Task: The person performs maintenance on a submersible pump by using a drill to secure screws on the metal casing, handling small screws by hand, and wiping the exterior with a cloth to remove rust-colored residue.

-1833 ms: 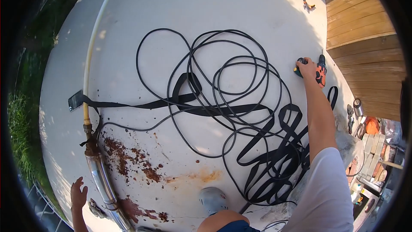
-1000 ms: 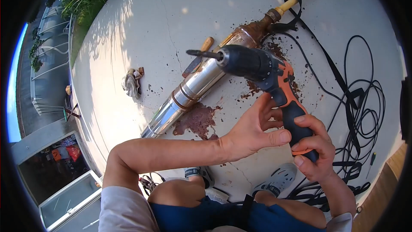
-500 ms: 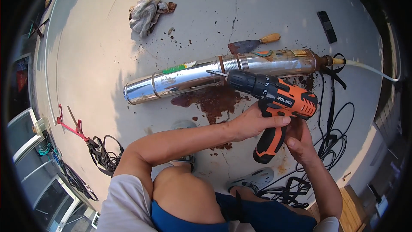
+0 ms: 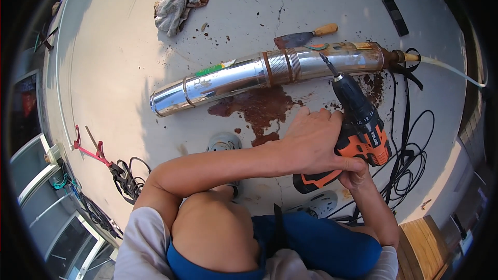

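Note:
Both hands are on an orange and black cordless drill (image 4: 367,137) in front of my body. My left hand (image 4: 315,145) is closed over its side, thumb across the rear and fingers curled near the body. My right hand (image 4: 357,177) holds it from behind and below; most of those fingers are hidden. The screwdriver bit (image 4: 328,64) points up and away, overlapping the view of a long shiny metal cylinder, a pump (image 4: 228,83) by its look. I cannot tell whether the bit touches it. The pump lies on the ground with a perforated, rust-stained band (image 4: 279,67) around its middle.
Beyond the pump lie a scraper (image 4: 301,38) with a wooden handle, a crumpled rag (image 4: 174,13) and a black handheld device (image 4: 395,16). Wet rust-brown muck (image 4: 259,111) spreads beside the pump. Black cable (image 4: 410,166) coils at right; a pale hose (image 4: 451,67) leaves the pump's end.
The drill has swung from pointing left to pointing away from me, its bit moving right. My left hand has shifted its grip, with its fingers now over the drill's side.

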`<state>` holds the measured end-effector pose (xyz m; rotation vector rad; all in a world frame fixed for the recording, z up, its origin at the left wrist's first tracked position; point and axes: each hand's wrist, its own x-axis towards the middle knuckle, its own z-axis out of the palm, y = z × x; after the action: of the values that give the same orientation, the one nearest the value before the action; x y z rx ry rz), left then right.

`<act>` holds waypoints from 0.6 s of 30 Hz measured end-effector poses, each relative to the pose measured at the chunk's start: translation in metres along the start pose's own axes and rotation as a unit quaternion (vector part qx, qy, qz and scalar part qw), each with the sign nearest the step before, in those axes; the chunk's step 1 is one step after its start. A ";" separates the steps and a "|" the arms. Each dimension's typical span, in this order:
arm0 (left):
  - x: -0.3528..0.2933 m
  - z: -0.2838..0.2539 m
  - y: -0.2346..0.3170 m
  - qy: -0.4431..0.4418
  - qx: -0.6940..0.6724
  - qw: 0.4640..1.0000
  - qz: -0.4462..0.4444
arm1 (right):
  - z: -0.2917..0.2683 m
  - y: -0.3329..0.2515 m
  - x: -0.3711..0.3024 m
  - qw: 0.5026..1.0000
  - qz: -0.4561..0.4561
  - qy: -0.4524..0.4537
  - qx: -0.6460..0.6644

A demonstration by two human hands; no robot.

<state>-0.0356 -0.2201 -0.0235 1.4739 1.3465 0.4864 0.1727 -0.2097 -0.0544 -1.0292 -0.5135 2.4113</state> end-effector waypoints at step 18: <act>-0.055 -0.095 -0.189 0.141 0.346 0.922 -0.103 | -0.015 0.019 -0.006 0.838 0.013 -0.060 -0.542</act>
<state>-0.2213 -0.2618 -0.1318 1.8352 2.0153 0.0736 0.1826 -0.2267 -0.0705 -1.2495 -2.0544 2.1143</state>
